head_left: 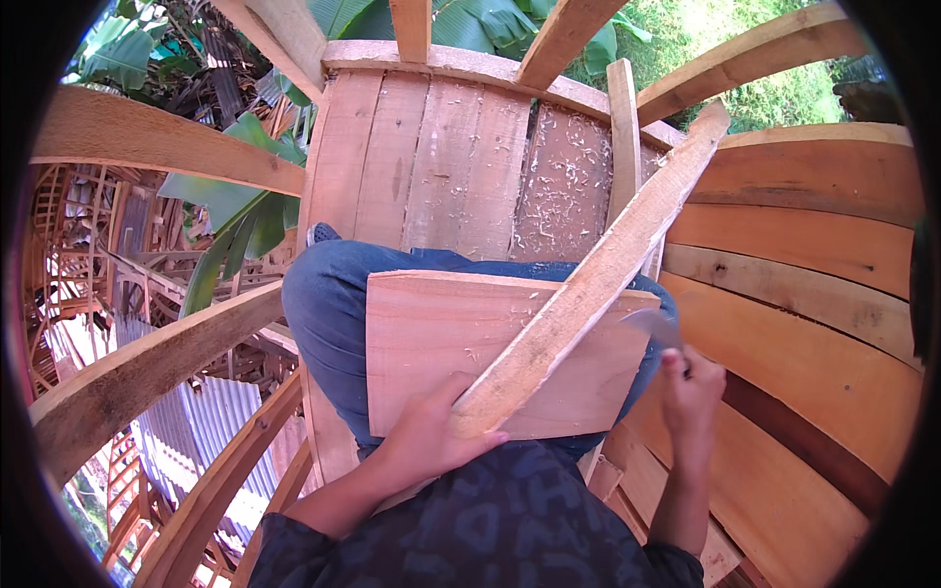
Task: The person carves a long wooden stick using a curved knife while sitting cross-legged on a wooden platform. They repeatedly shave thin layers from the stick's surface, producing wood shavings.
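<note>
A long, rough wooden strip (598,274) slants from my lap up to the far right, its edge pale and freshly cut. My left hand (441,426) is closed round its near end. In my right hand (693,392) is a knife, held by its handle, with the curved blade (652,326) pointing left toward the strip and apart from it. The blade is slightly blurred. Under the strip a flat wooden board (431,338) lies across my thighs, with a few shavings on it.
Wood shavings (569,171) litter the plank floor (392,167) ahead. A plank wall (784,323) rises close on my right. Upright wooden posts (176,142) stand along the left and far edges, with a drop beyond to corrugated roofing (211,441). A narrow batten (623,137) stands near the far right corner.
</note>
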Action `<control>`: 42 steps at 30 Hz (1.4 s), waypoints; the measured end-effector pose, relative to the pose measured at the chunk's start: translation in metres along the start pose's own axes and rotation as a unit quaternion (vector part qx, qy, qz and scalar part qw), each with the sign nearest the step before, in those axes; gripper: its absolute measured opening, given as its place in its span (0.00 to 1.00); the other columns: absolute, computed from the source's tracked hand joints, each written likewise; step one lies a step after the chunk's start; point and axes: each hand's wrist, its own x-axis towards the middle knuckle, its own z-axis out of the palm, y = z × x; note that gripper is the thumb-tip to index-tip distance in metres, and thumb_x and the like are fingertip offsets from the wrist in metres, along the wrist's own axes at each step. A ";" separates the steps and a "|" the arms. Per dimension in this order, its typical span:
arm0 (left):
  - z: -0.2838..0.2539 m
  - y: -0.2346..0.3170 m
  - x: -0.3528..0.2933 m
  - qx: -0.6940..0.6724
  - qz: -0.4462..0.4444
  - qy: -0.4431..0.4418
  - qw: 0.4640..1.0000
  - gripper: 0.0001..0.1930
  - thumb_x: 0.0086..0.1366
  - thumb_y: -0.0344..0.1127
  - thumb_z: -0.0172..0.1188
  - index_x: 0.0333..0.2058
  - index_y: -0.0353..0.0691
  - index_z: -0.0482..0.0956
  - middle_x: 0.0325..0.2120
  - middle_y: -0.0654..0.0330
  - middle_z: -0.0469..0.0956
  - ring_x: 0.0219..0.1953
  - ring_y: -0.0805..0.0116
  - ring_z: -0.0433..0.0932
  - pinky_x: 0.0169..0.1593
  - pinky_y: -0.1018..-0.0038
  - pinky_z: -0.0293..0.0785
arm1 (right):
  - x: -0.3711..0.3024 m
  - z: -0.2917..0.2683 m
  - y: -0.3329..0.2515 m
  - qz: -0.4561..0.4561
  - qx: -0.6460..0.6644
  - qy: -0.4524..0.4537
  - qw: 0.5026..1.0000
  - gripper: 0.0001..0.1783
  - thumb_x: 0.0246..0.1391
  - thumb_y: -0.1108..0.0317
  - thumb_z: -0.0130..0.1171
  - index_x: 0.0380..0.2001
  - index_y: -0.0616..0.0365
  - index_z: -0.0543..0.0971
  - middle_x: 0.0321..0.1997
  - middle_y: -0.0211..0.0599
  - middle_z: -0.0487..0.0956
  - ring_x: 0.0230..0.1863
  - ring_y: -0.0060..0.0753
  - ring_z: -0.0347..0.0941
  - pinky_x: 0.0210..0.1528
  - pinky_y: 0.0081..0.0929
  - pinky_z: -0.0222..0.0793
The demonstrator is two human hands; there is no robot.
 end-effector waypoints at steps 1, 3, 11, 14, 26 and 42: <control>0.002 0.001 0.000 0.000 -0.011 0.002 1.000 0.29 0.50 0.41 0.75 0.47 0.32 0.74 0.39 0.52 0.79 0.43 0.63 0.80 0.46 0.71 0.74 | -0.014 0.013 -0.021 -0.032 -0.055 -0.072 0.995 0.30 0.53 0.42 0.59 0.19 0.62 0.77 0.15 0.46 0.74 0.21 0.51 0.74 0.24 0.39 0.66; 0.000 -0.001 -0.003 -0.007 0.016 0.006 1.000 0.28 0.52 0.41 0.73 0.48 0.32 0.73 0.37 0.47 0.80 0.41 0.55 0.81 0.45 0.68 0.75 | -0.034 0.048 -0.035 -0.107 -0.047 -0.122 0.986 0.31 0.49 0.38 0.60 0.18 0.59 0.77 0.15 0.43 0.75 0.20 0.48 0.75 0.24 0.39 0.68; 0.004 0.009 -0.001 0.001 0.035 0.013 0.999 0.28 0.55 0.40 0.71 0.50 0.32 0.72 0.38 0.44 0.80 0.42 0.52 0.82 0.44 0.66 0.75 | 0.001 0.032 -0.021 -0.115 -0.174 -0.064 0.976 0.37 0.42 0.28 0.58 0.13 0.57 0.75 0.12 0.41 0.73 0.17 0.46 0.74 0.19 0.39 0.65; 0.004 0.005 -0.003 -0.011 0.038 0.023 0.999 0.28 0.55 0.40 0.71 0.50 0.32 0.72 0.38 0.44 0.80 0.42 0.52 0.82 0.44 0.66 0.75 | 0.018 0.037 0.004 -0.073 -0.191 0.024 0.979 0.38 0.43 0.28 0.58 0.12 0.57 0.73 0.11 0.43 0.72 0.17 0.49 0.73 0.19 0.40 0.63; -0.001 -0.008 0.001 -0.026 0.042 0.028 0.998 0.29 0.52 0.40 0.73 0.48 0.31 0.74 0.37 0.50 0.79 0.41 0.63 0.81 0.46 0.70 0.73 | 0.036 0.040 0.009 -0.073 -0.213 0.039 0.974 0.40 0.46 0.27 0.55 0.17 0.60 0.78 0.15 0.49 0.75 0.24 0.55 0.76 0.25 0.43 0.67; 0.000 -0.008 -0.004 -0.015 0.041 0.028 0.999 0.29 0.52 0.40 0.73 0.48 0.31 0.73 0.37 0.48 0.80 0.42 0.59 0.81 0.45 0.69 0.75 | -0.033 0.052 -0.035 -0.123 -0.087 -0.080 0.985 0.33 0.48 0.34 0.59 0.17 0.58 0.77 0.15 0.46 0.75 0.19 0.50 0.75 0.23 0.41 0.69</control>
